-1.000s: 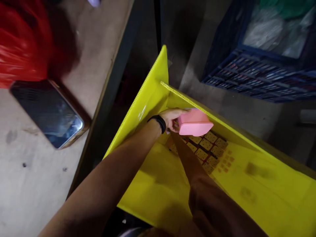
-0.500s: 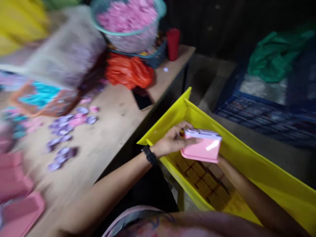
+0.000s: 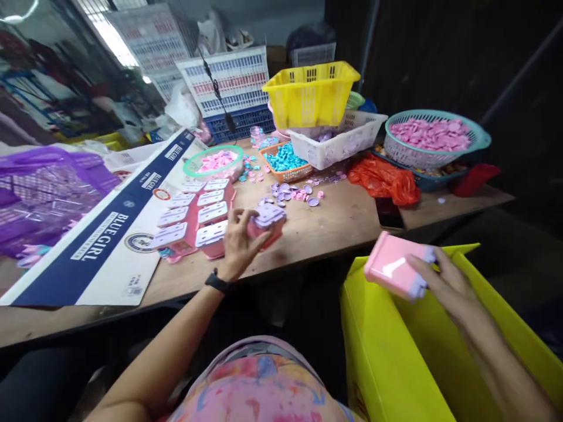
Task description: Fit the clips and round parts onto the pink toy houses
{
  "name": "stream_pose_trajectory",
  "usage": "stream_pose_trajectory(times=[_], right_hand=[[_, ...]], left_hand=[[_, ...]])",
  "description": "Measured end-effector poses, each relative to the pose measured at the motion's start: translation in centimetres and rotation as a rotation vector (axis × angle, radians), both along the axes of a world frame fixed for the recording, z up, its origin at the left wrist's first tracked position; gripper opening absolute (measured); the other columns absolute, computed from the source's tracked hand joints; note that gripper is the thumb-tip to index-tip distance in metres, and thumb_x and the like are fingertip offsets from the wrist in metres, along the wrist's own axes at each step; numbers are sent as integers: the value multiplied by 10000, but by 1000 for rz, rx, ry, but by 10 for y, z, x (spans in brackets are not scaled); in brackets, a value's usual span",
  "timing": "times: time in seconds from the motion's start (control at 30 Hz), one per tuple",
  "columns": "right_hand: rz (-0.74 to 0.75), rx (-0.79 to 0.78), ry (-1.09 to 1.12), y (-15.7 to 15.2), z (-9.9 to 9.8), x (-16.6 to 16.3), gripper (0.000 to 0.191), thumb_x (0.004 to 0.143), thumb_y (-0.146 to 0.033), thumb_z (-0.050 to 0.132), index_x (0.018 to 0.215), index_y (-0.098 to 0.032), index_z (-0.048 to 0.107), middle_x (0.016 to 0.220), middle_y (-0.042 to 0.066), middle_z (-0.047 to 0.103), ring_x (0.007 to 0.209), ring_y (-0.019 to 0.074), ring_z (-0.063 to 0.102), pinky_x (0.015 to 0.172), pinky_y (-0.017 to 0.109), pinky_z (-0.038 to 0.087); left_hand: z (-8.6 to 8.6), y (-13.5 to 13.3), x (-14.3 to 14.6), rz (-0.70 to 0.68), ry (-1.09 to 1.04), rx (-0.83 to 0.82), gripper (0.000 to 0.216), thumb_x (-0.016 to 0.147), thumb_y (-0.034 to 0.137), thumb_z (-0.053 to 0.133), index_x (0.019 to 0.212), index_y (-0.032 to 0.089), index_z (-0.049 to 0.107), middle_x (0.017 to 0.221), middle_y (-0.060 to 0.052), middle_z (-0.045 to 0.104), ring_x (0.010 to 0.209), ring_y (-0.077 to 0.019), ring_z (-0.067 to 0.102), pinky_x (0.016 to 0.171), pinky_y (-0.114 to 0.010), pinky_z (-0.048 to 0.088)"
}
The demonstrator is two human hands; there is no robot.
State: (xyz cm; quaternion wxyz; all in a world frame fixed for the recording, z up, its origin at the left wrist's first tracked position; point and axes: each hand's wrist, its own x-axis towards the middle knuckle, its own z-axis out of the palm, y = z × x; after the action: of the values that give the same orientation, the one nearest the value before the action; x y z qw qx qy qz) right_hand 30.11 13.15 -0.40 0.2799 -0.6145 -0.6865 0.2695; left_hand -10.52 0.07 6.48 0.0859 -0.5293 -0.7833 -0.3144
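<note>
Over the table's front edge, my left hand (image 3: 240,243) is closed round a small pink plastic box with a lavender top (image 3: 269,218), slightly blurred. My right hand (image 3: 448,281) grips a glossy pink plastic box with lavender edging (image 3: 393,264), tilted above the near end of a yellow bin (image 3: 378,328). Just left of my left hand, rows of similar pink pieces with lavender tops (image 3: 213,214) stand on the table. Loose lavender and pink round parts (image 3: 299,193) lie beyond it.
A printed cardboard sheet (image 3: 118,228) and a purple basket (image 3: 53,187) occupy the left. Behind are an orange basket of blue parts (image 3: 285,176), a yellow basket (image 3: 312,97) and a teal colander (image 3: 389,140). A phone (image 3: 389,214) lies near the table edge by an orange plastic bag (image 3: 382,179).
The view has swung left toward the table. My left hand has moved from the yellow bin to the table's edge. My right hand has risen above the bin's end, holding a pink box.
</note>
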Motion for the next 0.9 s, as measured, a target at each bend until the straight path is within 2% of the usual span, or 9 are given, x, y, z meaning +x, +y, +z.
stream_pose_trajectory(times=[0.1, 0.2, 0.4, 0.47, 0.57, 0.63, 0.7, 0.8, 0.9], right_hand=[[214, -38, 14, 6, 28, -84, 492, 819, -715, 525, 1008, -271, 619, 959, 94, 748, 899, 304, 718, 799, 414, 559], [325, 53, -181, 11, 42, -162, 499, 867, -660, 531, 1049, -206, 630, 1103, 157, 714, 1095, 332, 674, 952, 435, 517], [425, 60, -380, 15, 50, -263, 650, 927, -736, 488, 1081, -134, 678, 1227, 263, 672, 1189, 406, 656, 982, 501, 517], [479, -20, -294, 21, 44, -277, 601, 918, -734, 525, 966, -154, 675, 1060, 233, 722, 1056, 389, 718, 887, 474, 569], [561, -309, 78, 29, 28, -280, 485, 927, -676, 563, 951, -195, 617, 832, 112, 719, 702, 277, 748, 652, 393, 613], [572, -494, 357, 30, 19, -272, 379, 951, -556, 574, 1087, -203, 583, 890, 77, 721, 647, 216, 739, 646, 366, 633], [611, -562, 467, 27, 16, -260, 361, 938, -393, 587, 1244, -207, 543, 1096, 98, 711, 734, 187, 757, 761, 378, 651], [794, -335, 284, 21, 20, -247, 624, 839, -247, 660, 1441, -248, 493, 1374, 125, 593, 948, 221, 746, 924, 454, 620], [961, 51, 60, 17, 23, -248, 743, 787, -192, 754, 1488, -288, 528, 1512, 127, 485, 1373, 327, 536, 1161, 545, 443]], left_hand=[[23, 18, -52, 189, 119, -33, 491, 867, 577, 643, 1220, 248, 554, 1292, -140, 504, 1189, -329, 563, 953, -428, 512], [43, 61, -93, 239, 156, -116, 554, 858, 569, 639, 1277, 221, 535, 1377, -187, 479, 1235, -377, 527, 916, -450, 504], [34, 132, -136, 206, 56, -329, 620, 866, 471, 657, 1380, 174, 481, 1479, -237, 410, 1358, -406, 436, 966, -501, 491], [25, 142, -146, 202, 23, -351, 682, 866, 524, 670, 1390, 134, 475, 1481, -256, 406, 1366, -418, 432, 1000, -512, 476], [16, 149, -159, 185, -22, -380, 846, 834, 652, 682, 1413, 81, 450, 1516, -291, 367, 1342, -429, 462, 1034, -513, 454], [14, 153, -166, 163, -54, -411, 868, 812, 672, 696, 1380, 51, 482, 1499, -314, 397, 1299, -422, 509, 1022, -487, 462], [12, 156, -171, 108, -126, -481, 748, 794, 612, 740, 1248, 38, 583, 1328, -299, 570, 1193, -393, 591, 963, -437, 493], [14, 158, -179, 7, -255, -588, 476, 772, 458, 783, 1039, 79, 676, 907, -163, 706, 939, -301, 679, 826, -356, 527], [19, 159, -190, -74, -256, -560, 359, 764, 310, 736, 1056, 104, 697, 859, -107, 701, 841, -248, 676, 797, -342, 534]])
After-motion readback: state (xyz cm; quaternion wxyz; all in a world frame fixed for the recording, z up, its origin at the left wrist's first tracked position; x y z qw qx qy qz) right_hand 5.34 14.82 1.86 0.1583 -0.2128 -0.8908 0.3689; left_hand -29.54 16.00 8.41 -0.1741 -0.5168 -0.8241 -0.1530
